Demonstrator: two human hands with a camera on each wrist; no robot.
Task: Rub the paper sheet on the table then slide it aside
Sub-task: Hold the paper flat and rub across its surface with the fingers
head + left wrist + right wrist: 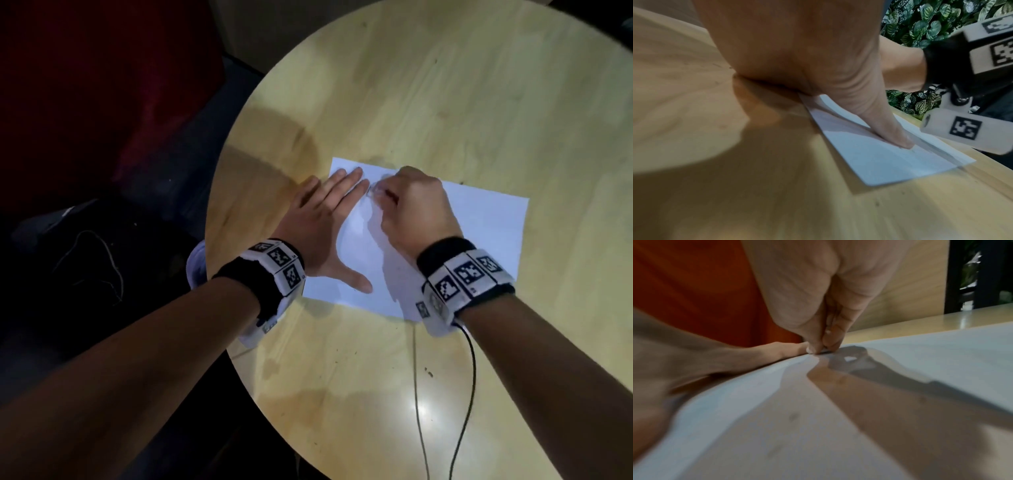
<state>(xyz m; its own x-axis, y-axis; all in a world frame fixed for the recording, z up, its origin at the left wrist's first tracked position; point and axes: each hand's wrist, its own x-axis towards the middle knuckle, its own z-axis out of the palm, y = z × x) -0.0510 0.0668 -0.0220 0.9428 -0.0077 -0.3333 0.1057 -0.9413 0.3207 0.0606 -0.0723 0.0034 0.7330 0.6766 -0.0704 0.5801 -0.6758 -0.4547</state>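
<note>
A white paper sheet (479,233) lies flat on the round wooden table (445,85). My left hand (322,219) rests flat on the sheet's left edge, fingers straight and thumb (890,129) spread onto the paper (879,162). My right hand (418,209) is curled over the far middle of the sheet. Its thumb and fingertips (818,345) are bunched together and press down on the paper (920,353), pinching a small pale piece (825,351) too small to name. The left fingertips (777,348) lie just beside that spot.
A black cable (472,377) runs from my right wrist band across the near part of the table. The table's left edge (219,240) drops to a dark floor with loose wires (102,260). A leafy wall (931,19) stands behind.
</note>
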